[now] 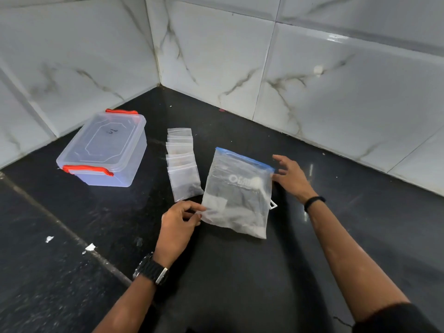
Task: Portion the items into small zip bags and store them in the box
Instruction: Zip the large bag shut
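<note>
A large clear zip bag (237,193) with a blue seal strip lies on the black counter, dark contents inside. My left hand (179,223) pinches its lower left corner. My right hand (292,175) hovers with fingers spread at the bag's upper right corner, by the blue strip. A row of several small clear zip bags (182,162) lies overlapped just left of the big bag. A clear plastic box (103,150) with red latches stands at the far left, lid on.
The black stone counter (228,272) sits in a corner of white marble-tiled walls (324,87). A small white piece (274,205) pokes out from under the big bag's right edge. White specks (90,247) lie along a counter seam at the left.
</note>
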